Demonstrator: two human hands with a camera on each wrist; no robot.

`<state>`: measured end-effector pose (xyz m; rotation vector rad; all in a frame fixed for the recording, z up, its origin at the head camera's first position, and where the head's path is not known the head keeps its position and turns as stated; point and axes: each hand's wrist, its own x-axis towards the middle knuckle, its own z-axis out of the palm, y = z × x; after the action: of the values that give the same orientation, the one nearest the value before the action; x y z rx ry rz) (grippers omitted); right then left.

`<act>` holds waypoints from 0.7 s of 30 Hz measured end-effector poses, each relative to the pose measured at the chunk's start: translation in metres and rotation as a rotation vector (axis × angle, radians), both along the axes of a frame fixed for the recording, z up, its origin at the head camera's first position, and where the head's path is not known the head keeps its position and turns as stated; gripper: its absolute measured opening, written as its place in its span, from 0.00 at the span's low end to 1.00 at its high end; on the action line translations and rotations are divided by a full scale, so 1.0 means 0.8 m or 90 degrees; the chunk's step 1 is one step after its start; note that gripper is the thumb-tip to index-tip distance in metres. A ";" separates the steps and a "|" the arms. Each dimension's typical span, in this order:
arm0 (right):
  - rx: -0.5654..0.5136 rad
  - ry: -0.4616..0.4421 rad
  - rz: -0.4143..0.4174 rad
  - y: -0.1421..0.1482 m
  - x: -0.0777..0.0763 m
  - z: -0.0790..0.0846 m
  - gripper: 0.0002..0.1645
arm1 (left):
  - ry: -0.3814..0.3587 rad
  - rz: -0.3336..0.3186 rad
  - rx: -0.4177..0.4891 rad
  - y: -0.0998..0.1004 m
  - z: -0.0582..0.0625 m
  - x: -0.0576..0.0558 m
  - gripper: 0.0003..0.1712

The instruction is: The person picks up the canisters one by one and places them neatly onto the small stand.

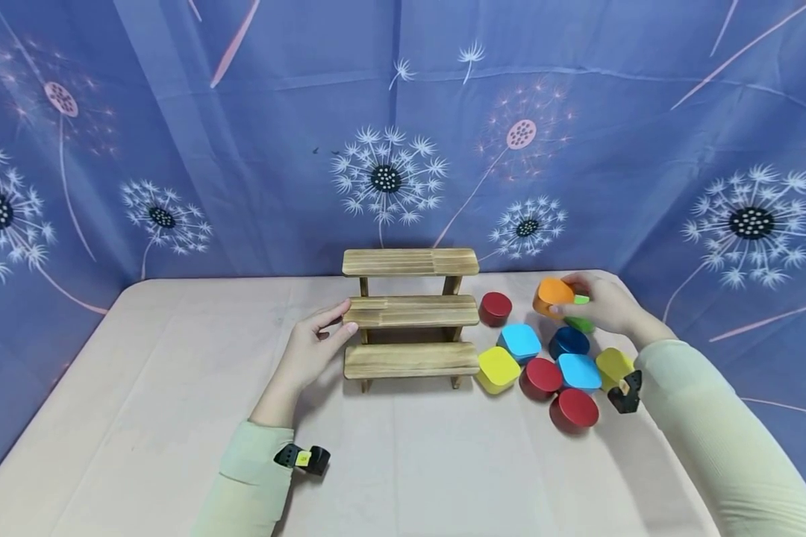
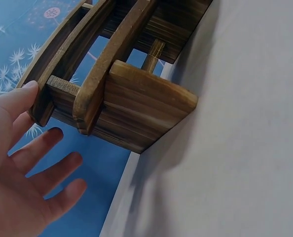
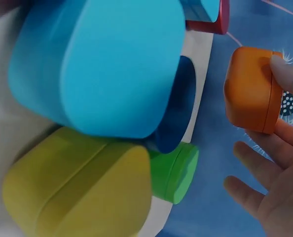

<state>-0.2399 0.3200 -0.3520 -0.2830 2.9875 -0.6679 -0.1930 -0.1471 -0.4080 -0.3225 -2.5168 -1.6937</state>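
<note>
A three-tier wooden display stand [image 1: 410, 311] stands on the cloth-covered table. My left hand [image 1: 309, 344] pinches the left end of its middle shelf between thumb and forefinger; in the left wrist view the other fingers [image 2: 62, 170] spread away from the wood. At the right, my right hand [image 1: 607, 302] holds an orange rounded-square lidded box [image 1: 552, 297] between thumb and fingers. In the right wrist view, the orange box [image 3: 250, 90] shows a lid seam near the thumb. A green round box [image 1: 580, 322] lies partly hidden below this hand.
Right of the stand, several lidded boxes sit close together: red round ones [image 1: 542, 378], light blue [image 1: 519, 341] and yellow [image 1: 498, 370] rounded squares, and a dark blue round one [image 1: 569, 341]. A blue dandelion-print cloth [image 1: 275, 164] hangs behind the table [image 1: 195, 358].
</note>
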 end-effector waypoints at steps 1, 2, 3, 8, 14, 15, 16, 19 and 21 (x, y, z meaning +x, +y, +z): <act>0.001 0.006 0.003 -0.002 0.000 0.001 0.46 | -0.006 0.000 0.007 0.000 0.000 0.000 0.28; 0.000 0.007 0.004 -0.003 0.001 0.002 0.46 | -0.012 0.000 0.018 0.000 0.000 0.000 0.28; 0.001 0.009 0.005 -0.005 0.002 0.003 0.46 | -0.017 -0.002 0.027 0.000 0.000 0.000 0.28; 0.011 0.011 0.001 -0.015 0.006 0.009 0.48 | -0.038 -0.003 0.067 0.001 -0.002 -0.001 0.28; 0.021 0.022 -0.020 -0.023 0.008 0.016 0.50 | -0.042 0.003 0.069 0.002 -0.002 0.000 0.28; 0.022 0.023 -0.023 -0.025 0.009 0.017 0.50 | -0.041 0.003 0.070 0.002 -0.002 0.000 0.28; 0.022 0.024 -0.025 -0.026 0.009 0.019 0.51 | -0.041 0.002 0.069 0.003 -0.002 -0.001 0.28; 0.021 0.025 -0.033 -0.029 0.011 0.023 0.51 | -0.042 0.003 0.066 0.003 -0.003 -0.001 0.28; 0.014 0.022 -0.039 -0.031 0.013 0.026 0.52 | -0.043 0.002 0.065 0.003 -0.004 -0.001 0.28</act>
<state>-0.2299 0.2949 -0.3312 -0.2052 3.0455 -0.6406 -0.1939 -0.1444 -0.4112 -0.2581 -2.4636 -1.8537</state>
